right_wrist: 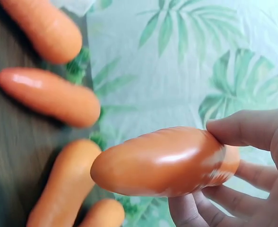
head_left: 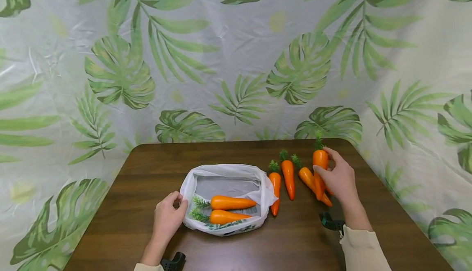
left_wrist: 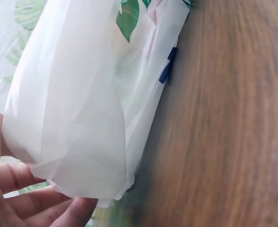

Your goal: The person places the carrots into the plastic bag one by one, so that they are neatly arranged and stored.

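My right hand (head_left: 339, 179) holds a carrot (head_left: 320, 160) between thumb and fingers, its green top upward and its tip pointing down. The right wrist view shows this carrot (right_wrist: 153, 163) raised off the table. At the left end of a white plastic bag (head_left: 267, 189), my left hand (head_left: 169, 213) pinches the rim. Seen from the left wrist, the fingers (left_wrist: 23, 177) curl at the edge of the bag (left_wrist: 82, 109). The bag lies with its mouth open upward. Inside it are two carrots, an upper one (head_left: 232, 202) and a lower one (head_left: 226, 217), green tops to the left.
Right of the bag, more carrots lie on the brown wooden table (head_left: 147, 172): one (head_left: 274, 191) against the bag's side, another (head_left: 288, 179) beside it, and a slanted one (head_left: 307, 177) partly behind the held carrot. A leaf-patterned sheet (head_left: 236, 58) hangs behind the table.
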